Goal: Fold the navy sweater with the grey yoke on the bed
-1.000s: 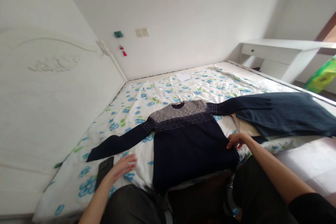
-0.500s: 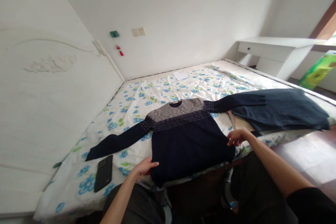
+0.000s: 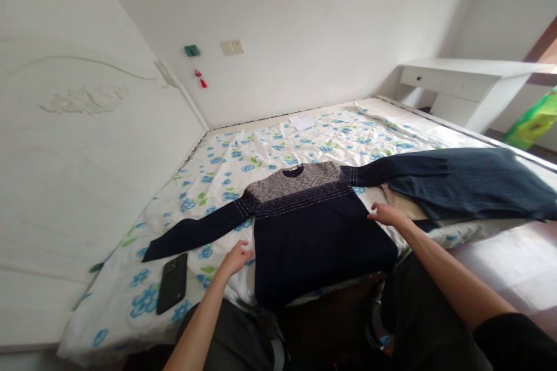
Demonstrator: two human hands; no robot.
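A sweater (image 3: 322, 249) lies spread front-up on the bed, dark navy below and speckled grey across the shoulders, its sleeves stretched out to both sides. Just left of its side edge is my left hand (image 3: 237, 257), fingers loosely bent and apart, holding nothing. My right hand (image 3: 387, 214) hovers at the opposite side edge, thumb and fingers apart, the tips close to or touching the fabric. The right sleeve overlaps dark blue-grey trousers (image 3: 483, 182). A black phone (image 3: 172, 284) lies below the left cuff.
The bed has a white sheet with blue flowers (image 3: 248, 167). A sheet of paper (image 3: 301, 122) lies near the wall. Left stands a white headboard (image 3: 87, 185); a white desk (image 3: 452, 84) is at the far right. My knees are against the bed's front edge.
Both hands have left the lower corners of the sweater and moved up along its sides, away from the hem. The sweater lies nearly as before; the view has shifted slightly.
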